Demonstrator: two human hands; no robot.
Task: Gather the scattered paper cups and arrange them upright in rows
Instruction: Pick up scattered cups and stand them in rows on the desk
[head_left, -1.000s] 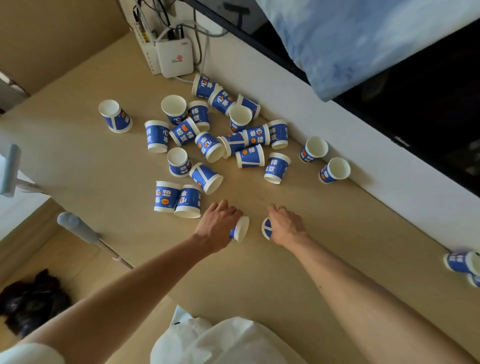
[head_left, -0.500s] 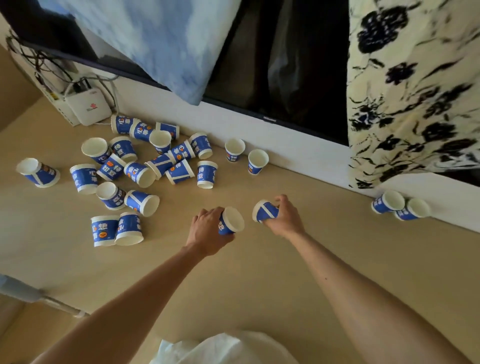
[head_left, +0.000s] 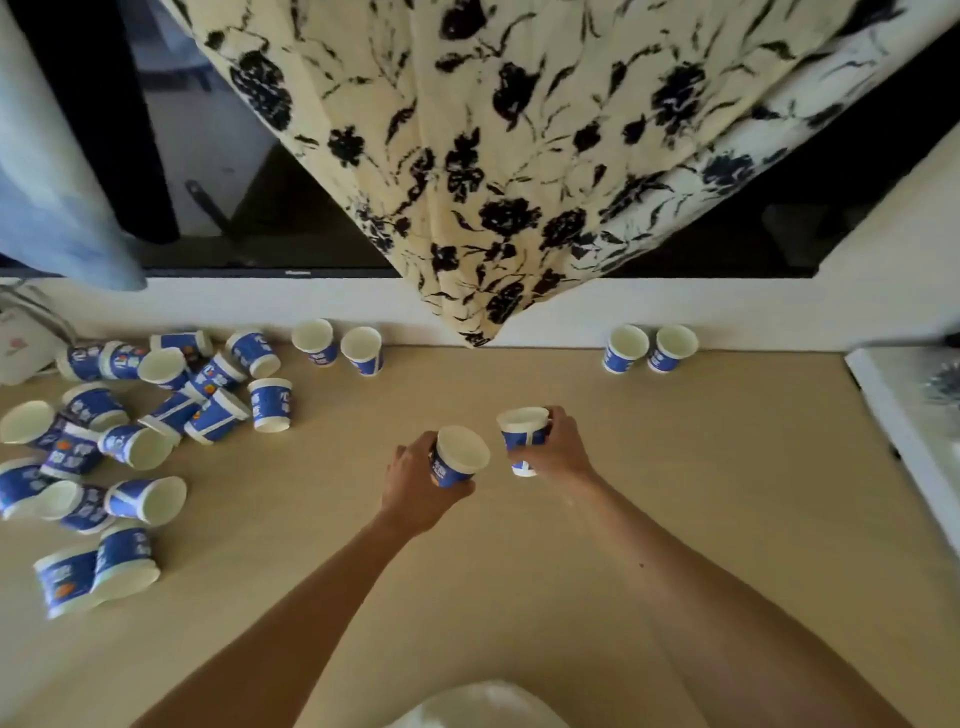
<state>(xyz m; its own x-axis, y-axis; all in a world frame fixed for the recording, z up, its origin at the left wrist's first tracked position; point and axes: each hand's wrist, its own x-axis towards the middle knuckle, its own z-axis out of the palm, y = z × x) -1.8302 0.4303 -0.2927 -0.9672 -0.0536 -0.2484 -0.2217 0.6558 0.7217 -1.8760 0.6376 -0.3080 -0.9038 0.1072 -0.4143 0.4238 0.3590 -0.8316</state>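
My left hand (head_left: 415, 486) grips a blue-and-white paper cup (head_left: 457, 456), mouth up, near the middle of the wooden table (head_left: 701, 493). Just to its right, my right hand (head_left: 558, 452) grips a second paper cup (head_left: 524, 428), also roughly upright. A heap of several scattered cups (head_left: 171, 410) lies at the left, most on their sides. Two upright cups (head_left: 337, 345) stand by the back wall left of centre. Another upright pair (head_left: 649, 347) stands by the wall at the right.
A floral cloth (head_left: 519, 156) hangs over the dark screen behind the table, its tip reaching the back edge. A blue cloth (head_left: 57, 182) hangs at the left. A white box (head_left: 21, 343) sits at far left, a white ledge (head_left: 904, 410) at the right.
Both hands have lifted their cups from lying on the table and turned them mouth up. The view has swung right, so the cup heap now lies far left.
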